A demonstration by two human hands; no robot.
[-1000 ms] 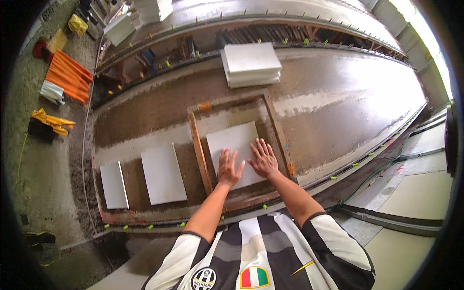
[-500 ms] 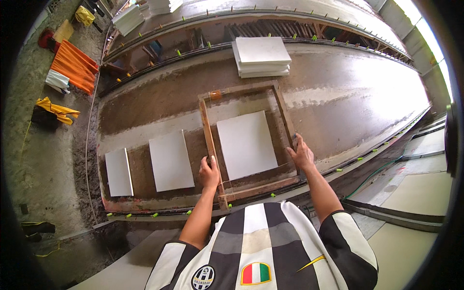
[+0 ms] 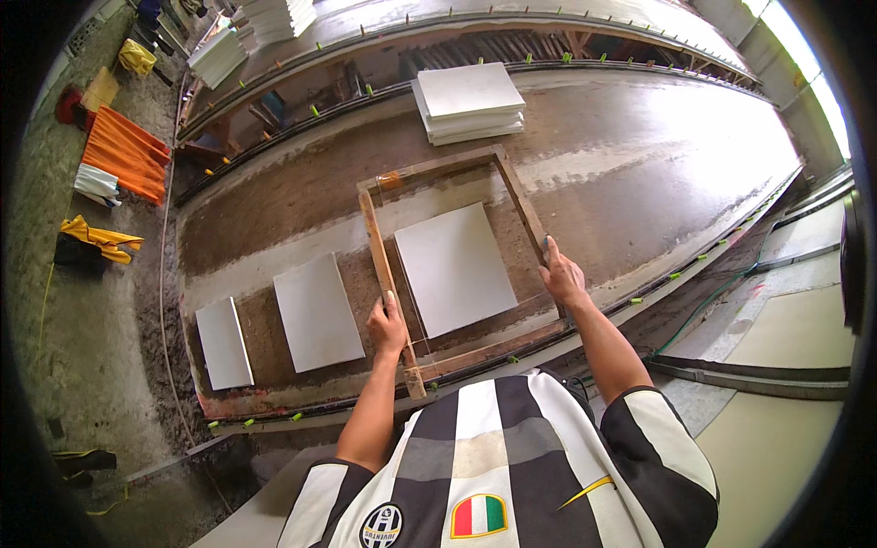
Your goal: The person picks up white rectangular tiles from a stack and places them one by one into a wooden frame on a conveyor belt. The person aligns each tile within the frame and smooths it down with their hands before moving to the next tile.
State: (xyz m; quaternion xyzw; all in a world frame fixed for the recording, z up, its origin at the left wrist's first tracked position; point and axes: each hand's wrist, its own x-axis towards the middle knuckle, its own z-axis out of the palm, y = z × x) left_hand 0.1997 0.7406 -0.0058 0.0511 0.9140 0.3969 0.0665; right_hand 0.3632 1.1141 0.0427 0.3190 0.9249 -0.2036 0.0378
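A rectangular wooden frame (image 3: 377, 242) lies over the brown table, around a white sheet (image 3: 457, 269) that shows inside it. I cannot tell whether mesh is stretched across the frame. My left hand (image 3: 387, 326) is closed on the frame's left rail, thumb on top. On the right rail, my right hand (image 3: 562, 274) is closed too, its thumb toward the inside. To the left of the frame lie two more white sheets, a middle one (image 3: 319, 312) and a far-left one (image 3: 224, 342), spaced apart in a row.
A stack of white sheets (image 3: 470, 100) stands beyond the frame on the long table (image 3: 621, 215). Green clips (image 3: 637, 300) line the table's edges. More white stacks (image 3: 274, 16) sit on another table behind. Orange cloth (image 3: 125, 153) hangs at the left.
My view has shifted and turned slightly, so the table and sheets appear moved. Both hands stay on the frame, which remains around the same sheet.
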